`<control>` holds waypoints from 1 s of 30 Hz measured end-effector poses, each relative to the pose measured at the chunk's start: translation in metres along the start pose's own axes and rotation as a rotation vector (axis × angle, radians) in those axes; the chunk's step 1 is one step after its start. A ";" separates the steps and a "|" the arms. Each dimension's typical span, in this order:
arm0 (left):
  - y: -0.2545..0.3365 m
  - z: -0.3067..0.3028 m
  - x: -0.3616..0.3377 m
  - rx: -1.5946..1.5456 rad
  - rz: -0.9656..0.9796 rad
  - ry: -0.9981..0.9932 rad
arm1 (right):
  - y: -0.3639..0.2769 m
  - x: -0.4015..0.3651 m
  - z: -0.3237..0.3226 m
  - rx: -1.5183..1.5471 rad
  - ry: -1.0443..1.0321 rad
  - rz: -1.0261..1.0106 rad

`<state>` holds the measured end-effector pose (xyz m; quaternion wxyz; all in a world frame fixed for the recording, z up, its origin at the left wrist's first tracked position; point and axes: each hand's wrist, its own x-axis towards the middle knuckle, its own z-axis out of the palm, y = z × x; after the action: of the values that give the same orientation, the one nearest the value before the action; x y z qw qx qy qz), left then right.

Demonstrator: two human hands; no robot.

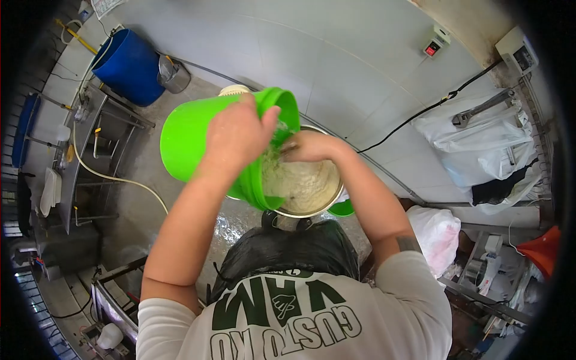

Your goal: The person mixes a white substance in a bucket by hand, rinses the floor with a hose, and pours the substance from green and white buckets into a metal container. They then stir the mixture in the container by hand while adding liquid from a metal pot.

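A bright green bucket [189, 141] lies tipped on its side, its mouth over a round metal bowl [337, 193]. My left hand [237, 129] grips the bucket from above near its rim, thumb toward the mouth. Pale, wet mixture [312, 186] fills the bowl, and some of it clings inside the bucket mouth. My right hand [309, 147] reaches from the right into the bucket's opening, fingers stretched toward its inner wall and partly hidden. Its fingertips are smeared with the mixture.
Behind the bucket stand a blue barrel [129, 69] and a metal pot [174, 75]. A metal table [96, 120] is at the left, with a hose [114, 177] trailing over the floor. White plastic bags [435, 237] sit at the right, and a black cable [420, 114] runs along the wall.
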<state>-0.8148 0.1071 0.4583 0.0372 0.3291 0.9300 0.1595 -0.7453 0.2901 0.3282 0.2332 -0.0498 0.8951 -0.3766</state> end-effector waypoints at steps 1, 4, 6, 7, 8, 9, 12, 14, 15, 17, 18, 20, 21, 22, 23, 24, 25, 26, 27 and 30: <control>-0.010 -0.001 0.002 -0.006 -0.020 0.026 | 0.007 -0.018 0.003 0.128 0.092 0.007; -0.020 -0.010 -0.001 -0.031 -0.059 0.044 | 0.023 -0.052 0.033 0.081 0.405 0.037; -0.021 -0.015 -0.005 -0.034 -0.065 0.028 | 0.042 -0.049 0.068 0.049 0.416 0.090; -0.020 -0.015 -0.008 -0.034 -0.064 0.030 | 0.046 -0.044 0.091 -0.097 0.484 0.108; -0.018 -0.014 -0.012 -0.036 -0.053 0.016 | 0.048 -0.040 0.111 -0.241 0.549 0.126; -0.016 -0.013 -0.017 -0.038 -0.043 0.005 | 0.045 -0.035 0.124 -0.372 0.507 0.163; -0.020 -0.004 -0.029 -0.011 0.018 0.087 | 0.027 -0.023 0.115 -0.261 0.326 0.372; -0.023 -0.001 -0.033 -0.042 0.023 0.096 | 0.013 -0.013 0.097 -0.233 0.482 0.321; -0.025 0.001 -0.037 -0.082 0.040 0.099 | -0.018 -0.014 0.069 -0.255 0.434 0.264; -0.021 0.012 -0.046 -0.082 0.113 0.141 | -0.044 0.020 0.053 -0.144 0.438 0.045; -0.015 0.016 -0.053 -0.092 0.189 0.177 | -0.048 0.042 0.057 -0.009 0.479 -0.116; 0.004 0.024 -0.070 -0.101 0.204 0.185 | -0.057 0.081 0.058 -0.080 0.434 -0.188; 0.012 0.028 -0.080 -0.123 0.231 0.123 | -0.060 0.097 0.060 -0.142 0.390 -0.168; 0.016 0.029 -0.086 -0.147 0.258 0.059 | -0.062 0.108 0.059 -0.195 0.341 -0.149; 0.017 0.028 -0.089 -0.146 0.248 0.064 | -0.062 0.117 0.059 -0.250 0.291 -0.133; 0.018 0.027 -0.093 -0.152 0.260 0.049 | -0.060 0.123 0.060 -0.293 0.244 -0.128; 0.018 0.026 -0.095 -0.160 0.275 0.030 | -0.059 0.126 0.060 -0.331 0.198 -0.124; 0.015 0.027 -0.093 -0.168 0.270 0.028 | -0.058 0.128 0.061 -0.363 0.154 -0.121; 0.011 0.027 -0.089 -0.159 0.265 0.049 | -0.057 0.130 0.060 -0.396 0.113 -0.122; -0.002 0.018 -0.070 -0.150 0.222 0.125 | -0.057 0.129 0.060 -0.483 -0.011 -0.148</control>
<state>-0.7580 0.0673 0.4380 -0.0143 0.4155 0.8739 0.2520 -0.8370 0.1764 0.2819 0.1915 -0.1715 0.9518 -0.1676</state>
